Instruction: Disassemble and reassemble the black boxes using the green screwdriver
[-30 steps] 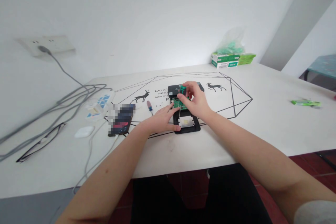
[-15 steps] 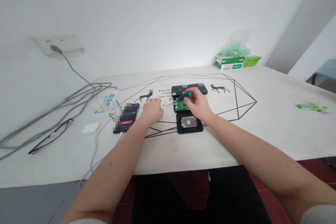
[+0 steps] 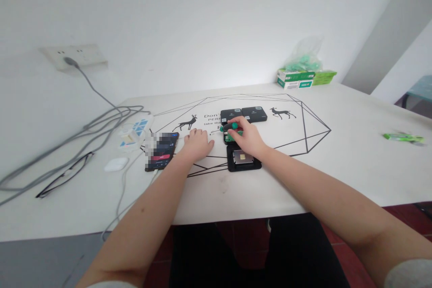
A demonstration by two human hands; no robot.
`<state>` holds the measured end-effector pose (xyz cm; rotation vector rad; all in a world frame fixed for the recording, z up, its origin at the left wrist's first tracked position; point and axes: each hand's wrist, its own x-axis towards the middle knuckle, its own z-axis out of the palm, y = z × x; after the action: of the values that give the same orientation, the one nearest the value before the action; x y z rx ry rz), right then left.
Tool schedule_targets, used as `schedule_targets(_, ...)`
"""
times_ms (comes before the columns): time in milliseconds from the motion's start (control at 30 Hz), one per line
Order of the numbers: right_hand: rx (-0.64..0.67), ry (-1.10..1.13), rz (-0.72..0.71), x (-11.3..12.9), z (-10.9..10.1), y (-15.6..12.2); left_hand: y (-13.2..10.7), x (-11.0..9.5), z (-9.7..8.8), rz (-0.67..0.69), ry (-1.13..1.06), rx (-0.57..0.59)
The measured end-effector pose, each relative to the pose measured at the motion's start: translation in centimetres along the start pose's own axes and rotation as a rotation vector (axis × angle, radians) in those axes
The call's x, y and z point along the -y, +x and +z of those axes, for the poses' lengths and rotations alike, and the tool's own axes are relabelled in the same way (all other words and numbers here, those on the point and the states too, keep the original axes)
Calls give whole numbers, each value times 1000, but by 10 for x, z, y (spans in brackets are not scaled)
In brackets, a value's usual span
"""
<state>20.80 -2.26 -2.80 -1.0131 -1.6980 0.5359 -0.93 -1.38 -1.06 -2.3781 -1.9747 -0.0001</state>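
Observation:
In the head view my right hand [image 3: 250, 137] is closed around a screwdriver [image 3: 230, 126] with a black and green handle, its thin shaft pointing left. It hovers over an open black case holding a green circuit board [image 3: 228, 137], mostly covered by my fingers. My left hand [image 3: 198, 145] lies on the table with its thumb apart, between the phone and the case. Tiny dark specks, perhaps screws [image 3: 210, 134], lie close to the screwdriver tip. Nearer to me is a black case lid [image 3: 254, 166] with a silver metal plate [image 3: 242, 157].
Two closed black boxes, a left one [image 3: 231, 114] and a right one [image 3: 254, 114], sit behind. A phone [image 3: 163, 152], white case [image 3: 116, 164], glasses [image 3: 65, 174] and power strip [image 3: 137, 131] with cables lie left. Green-white boxes [image 3: 295, 79] stand back right; a green packet [image 3: 403, 137] lies far right.
My right hand has moved a little left with the screwdriver, now covering more of the circuit board. My left hand has shifted slightly right, its thumb further out.

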Motion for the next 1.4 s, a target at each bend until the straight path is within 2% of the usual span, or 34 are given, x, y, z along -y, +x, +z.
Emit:
schedule_targets(233,3,-7,1,-1,4,1,-1,1,8,28,-57,130)
schedule_targets(467,-12,25,15,1,2,1,1,6,15,47,-93,128)
schedule_targets(567,-81,120,52,3,-1,2,3,4,14,29,-113,56)
schedule_targets(667,-195,236,118,3,-7,6,6,1,7,-3,-211,-85)
schedule_targets(733,-269,326,166,2,-12,10,8,0,1,-2,-375,-151)
schedule_targets(800,-332,441,235,3,-18,15,6,-1,-5,32,-637,-158)
schedule_targets(867,-380,566,324,5,-23,19,3,-2,-11,69,-973,-85)
schedule_targets(933,-418,672,410,6,-28,22,-1,-4,-17,67,-1313,54)
schedule_targets(1033,-451,758,489,6,-31,23,-4,-5,-25,9,-1659,259)
schedule_targets(1167,-465,798,524,6,-33,22,-4,-5,-32,-143,-1846,398)
schedule_targets(1267,-467,801,535,6,-33,22,-3,-5,-34,-243,-1915,415)
schedule_targets(1400,-445,788,529,6,-33,22,-1,-5,-30,-274,-1945,435)
